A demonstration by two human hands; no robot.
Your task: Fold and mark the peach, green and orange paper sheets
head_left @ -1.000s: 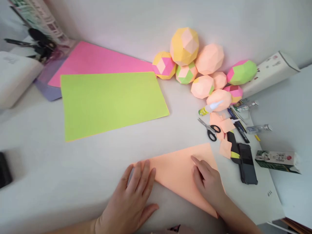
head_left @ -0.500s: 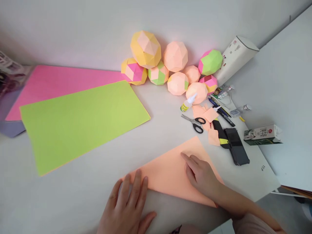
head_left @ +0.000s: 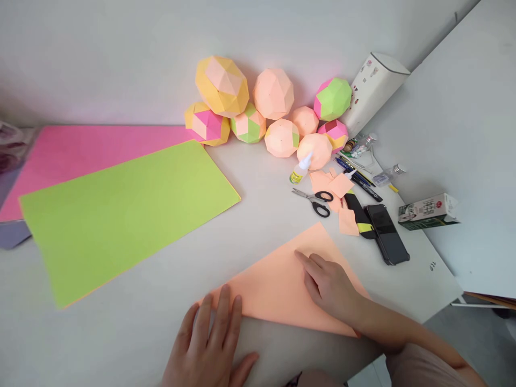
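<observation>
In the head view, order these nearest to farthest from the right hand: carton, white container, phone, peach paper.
1. Peach paper, under the right hand.
2. Phone, to its right.
3. Carton, right of the phone.
4. White container, at the back.

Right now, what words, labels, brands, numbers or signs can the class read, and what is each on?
No text reads surely enough to quote.
Carton: printed characters, too blurred.
Nozzle bottle: label too small to read.
Black pen: pale marking, too small.
Table: dark mark near its right edge, unclear.
</observation>
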